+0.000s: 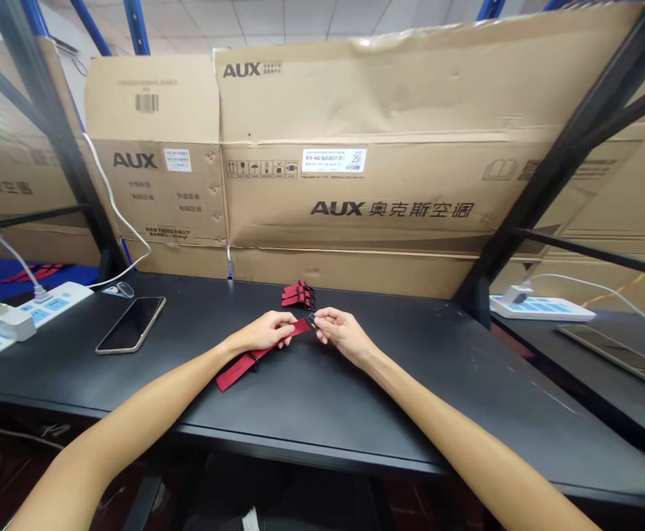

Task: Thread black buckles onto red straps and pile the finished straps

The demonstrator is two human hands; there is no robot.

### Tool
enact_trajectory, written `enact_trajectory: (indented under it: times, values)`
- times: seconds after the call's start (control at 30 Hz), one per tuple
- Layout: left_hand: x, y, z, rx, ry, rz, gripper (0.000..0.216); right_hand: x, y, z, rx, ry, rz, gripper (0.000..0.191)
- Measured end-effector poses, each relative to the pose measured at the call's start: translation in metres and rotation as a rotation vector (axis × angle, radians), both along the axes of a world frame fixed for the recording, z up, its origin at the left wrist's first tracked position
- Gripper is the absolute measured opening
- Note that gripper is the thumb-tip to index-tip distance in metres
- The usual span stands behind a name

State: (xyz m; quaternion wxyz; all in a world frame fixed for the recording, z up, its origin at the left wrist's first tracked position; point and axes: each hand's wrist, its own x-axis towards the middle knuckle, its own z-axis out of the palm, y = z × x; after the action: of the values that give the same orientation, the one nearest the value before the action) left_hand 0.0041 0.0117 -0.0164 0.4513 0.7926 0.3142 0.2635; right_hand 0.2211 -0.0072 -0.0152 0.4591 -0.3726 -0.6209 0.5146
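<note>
A flat red strap [235, 373] runs slantwise over the black table, its loose end toward the front left. Around its lower part sits a small black slider [253, 360]. My left hand [267, 330] has its fingers closed on the strap near the upper end. At that end is a black buckle [311, 321], pinched between the thumb and fingers of my right hand [345, 335]; the fingers partly cover it. Just behind my hands lies a small bundle of red straps [297, 295] with black fittings.
A phone [130, 324] lies at the left, beside a white power strip [60, 302] with plugs and cables. Large cardboard panels [356, 96] stand along the back edge. Black metal posts [544, 155] rise at both sides. Another power strip [544, 307] is on the right-hand table.
</note>
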Motion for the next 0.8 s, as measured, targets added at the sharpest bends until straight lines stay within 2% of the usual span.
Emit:
enact_trajectory:
  times: [0.33, 0.47, 0.57, 0.67, 0.8]
  values:
    - [0.000, -0.005, 0.002, 0.039, 0.009, -0.064, 0.023, -0.005, -0.003, -0.003, -0.077, 0.037, 0.097, 0.035]
    - [0.003, -0.008, 0.000, -0.004, -0.084, -0.051, 0.023, -0.006, -0.004, -0.006, -0.070, 0.003, 0.144, 0.039]
    - [0.005, -0.012, -0.002, -0.039, -0.135, -0.018, 0.031, -0.009, -0.006, -0.007, -0.076, -0.014, 0.180, 0.040]
    - [0.007, -0.014, -0.001, 0.036, -0.093, -0.026, 0.040, -0.010, -0.007, -0.007, -0.081, -0.029, 0.192, 0.040]
    - [0.008, -0.016, 0.002, 0.180, -0.052, 0.013, 0.028, -0.012, -0.007, -0.008, -0.095, -0.067, 0.158, 0.038]
